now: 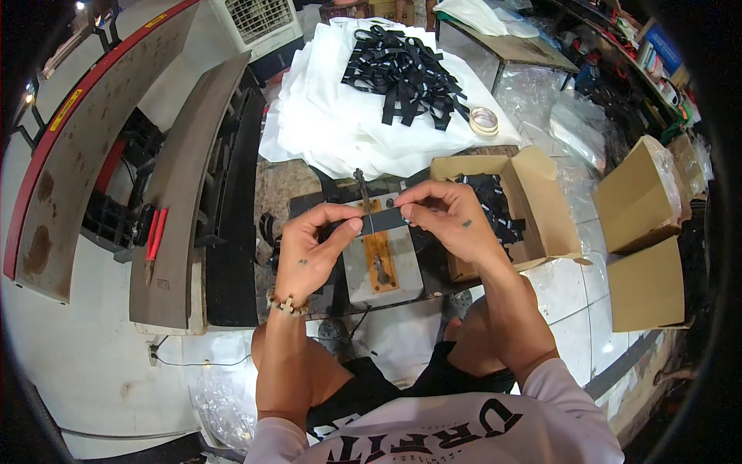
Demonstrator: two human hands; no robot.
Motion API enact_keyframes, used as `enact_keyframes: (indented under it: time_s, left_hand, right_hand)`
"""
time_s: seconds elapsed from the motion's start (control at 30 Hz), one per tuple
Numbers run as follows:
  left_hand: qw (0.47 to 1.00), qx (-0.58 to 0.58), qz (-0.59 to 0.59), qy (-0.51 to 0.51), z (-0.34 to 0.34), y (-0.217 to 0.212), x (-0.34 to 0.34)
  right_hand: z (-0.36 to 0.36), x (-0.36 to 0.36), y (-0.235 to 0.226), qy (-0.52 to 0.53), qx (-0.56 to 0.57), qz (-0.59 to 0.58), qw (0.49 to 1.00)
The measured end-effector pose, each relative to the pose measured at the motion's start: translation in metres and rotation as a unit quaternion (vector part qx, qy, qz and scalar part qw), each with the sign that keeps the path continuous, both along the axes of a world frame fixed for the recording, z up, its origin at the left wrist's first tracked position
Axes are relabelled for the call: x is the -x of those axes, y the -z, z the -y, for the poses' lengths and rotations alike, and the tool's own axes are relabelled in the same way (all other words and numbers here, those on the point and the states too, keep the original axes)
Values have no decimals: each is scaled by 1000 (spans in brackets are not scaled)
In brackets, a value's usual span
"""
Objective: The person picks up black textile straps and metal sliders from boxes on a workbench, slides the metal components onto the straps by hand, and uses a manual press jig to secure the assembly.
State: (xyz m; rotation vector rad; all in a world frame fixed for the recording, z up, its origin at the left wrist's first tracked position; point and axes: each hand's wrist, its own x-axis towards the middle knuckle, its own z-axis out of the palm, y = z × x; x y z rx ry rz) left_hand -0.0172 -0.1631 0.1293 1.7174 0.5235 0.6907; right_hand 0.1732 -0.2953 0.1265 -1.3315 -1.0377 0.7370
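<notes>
A short black fabric strap [384, 221] is stretched flat between my two hands. My left hand [318, 243] pinches its left end between thumb and finger, and my right hand [447, 218] pinches the right end the same way. Right under the strap stands a pale grey box [358, 280] with a wooden strip [385, 251] on top. A metal post rises at each end of this strip, and a thin wire seems to run between them. The strap lies across the wire's line; whether it touches the wire, I cannot tell.
Behind the box, a heap of black straps [402, 73] lies on stacked white sheets [309, 116], beside tape rolls [485, 121]. An open cardboard box [541, 209] at right holds more black pieces. Red-handled pliers [156, 236] rest on a grey panel [182, 170] at left.
</notes>
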Motion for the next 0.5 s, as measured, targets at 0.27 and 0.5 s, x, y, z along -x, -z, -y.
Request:
enact_keyframes:
  time_s: [0.27, 0.5]
  left_hand:
    - [1000, 10, -20, 1, 1, 0, 0]
    - [1000, 18, -20, 0, 1, 1, 0]
  right_hand:
    - [0, -1, 2, 1, 7, -18, 1000]
    - [-1, -2, 5, -3, 23, -21, 1000]
